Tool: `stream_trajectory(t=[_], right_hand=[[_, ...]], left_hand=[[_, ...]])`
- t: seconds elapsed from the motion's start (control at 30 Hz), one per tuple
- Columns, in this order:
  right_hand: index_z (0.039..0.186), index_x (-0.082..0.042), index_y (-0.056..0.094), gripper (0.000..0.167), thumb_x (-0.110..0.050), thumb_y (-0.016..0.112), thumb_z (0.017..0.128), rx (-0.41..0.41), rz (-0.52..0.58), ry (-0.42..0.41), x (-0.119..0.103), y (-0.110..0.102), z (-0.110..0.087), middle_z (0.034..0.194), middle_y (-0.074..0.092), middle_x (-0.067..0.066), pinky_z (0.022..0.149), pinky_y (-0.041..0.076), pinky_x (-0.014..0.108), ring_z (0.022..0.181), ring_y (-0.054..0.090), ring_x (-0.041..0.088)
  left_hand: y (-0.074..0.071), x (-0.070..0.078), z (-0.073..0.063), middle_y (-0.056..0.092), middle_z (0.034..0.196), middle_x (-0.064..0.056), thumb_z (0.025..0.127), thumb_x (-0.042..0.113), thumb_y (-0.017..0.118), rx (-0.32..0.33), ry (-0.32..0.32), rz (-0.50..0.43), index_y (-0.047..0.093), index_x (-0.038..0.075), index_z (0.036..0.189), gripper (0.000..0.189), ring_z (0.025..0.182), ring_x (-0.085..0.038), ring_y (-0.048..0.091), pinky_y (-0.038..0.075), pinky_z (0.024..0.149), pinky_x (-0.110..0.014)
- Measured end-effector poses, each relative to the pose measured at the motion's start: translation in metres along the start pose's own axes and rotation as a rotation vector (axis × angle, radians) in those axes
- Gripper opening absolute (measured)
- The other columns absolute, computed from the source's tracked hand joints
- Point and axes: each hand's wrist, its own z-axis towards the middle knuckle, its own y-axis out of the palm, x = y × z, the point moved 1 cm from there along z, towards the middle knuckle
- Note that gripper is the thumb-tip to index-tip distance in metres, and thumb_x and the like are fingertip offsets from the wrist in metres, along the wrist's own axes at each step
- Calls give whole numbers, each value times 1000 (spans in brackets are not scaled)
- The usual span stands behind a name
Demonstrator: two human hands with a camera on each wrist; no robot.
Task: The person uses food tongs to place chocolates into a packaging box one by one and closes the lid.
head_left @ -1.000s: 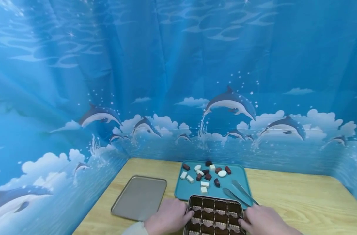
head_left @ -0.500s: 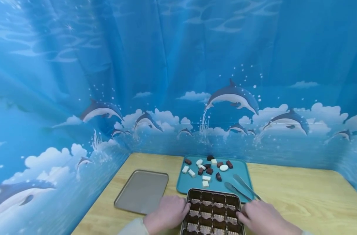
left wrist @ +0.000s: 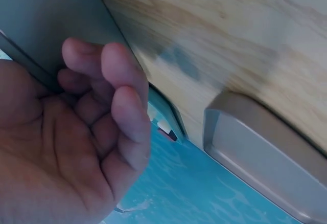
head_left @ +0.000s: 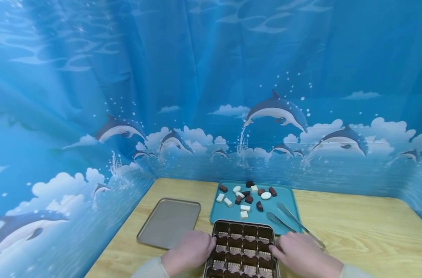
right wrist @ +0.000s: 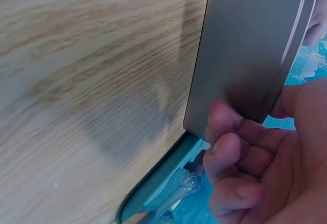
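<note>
Between both hands is a square metal tin (head_left: 243, 251) with a dark brown divided insert. Its visible compartments show bare, ridged bottoms; its near edge lies outside the head view. My left hand (head_left: 193, 247) grips the left side, thumb over the rim. On the right side, my right hand (head_left: 297, 249) grips it the same way. In the wrist views, curled fingers press against the tin's smooth outer wall (left wrist: 51, 14). Beyond the tin, a teal tray (head_left: 216, 212) carries white and dark brown chocolate-like pieces (head_left: 248, 199). Metal tongs (head_left: 290, 214) lie on that tray, handles extending past its right corner.
A shallow grey-brown metal tray (head_left: 169, 222) lies left of the tin on the wooden table (head_left: 353, 227). A blue dolphin-print curtain (head_left: 211, 96) hangs behind the table and along its left and right sides.
Both hands have shifted the tin leftward relative to the teal tray. More of the tongs' handle end now shows beside my right hand. The head view has tilted slightly down.
</note>
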Motion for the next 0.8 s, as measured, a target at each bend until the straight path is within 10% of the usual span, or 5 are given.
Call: stream_trajectory(t=[0.57, 0.8], right_hand=[[59, -26, 52, 50, -55, 52, 100, -23, 75, -31, 1, -2, 6, 51, 38, -13, 46, 35, 25, 44, 35, 4], [79, -27, 67, 22, -44, 68, 94, 167, -78, -16, 23, -19, -1, 63, 52, -17, 49, 40, 24, 55, 46, 1]], left_hand=[[-4, -11, -1, 51, 55, 1, 106, 46, 43, -62, -40, -128, 46, 18, 58, 55, 52, -18, 54, 43, 49, -36], [-5, -13, -3, 50, 57, 3, 105, 44, 45, -57, -38, -115, 46, 19, 59, 52, 54, -16, 54, 42, 49, -36]])
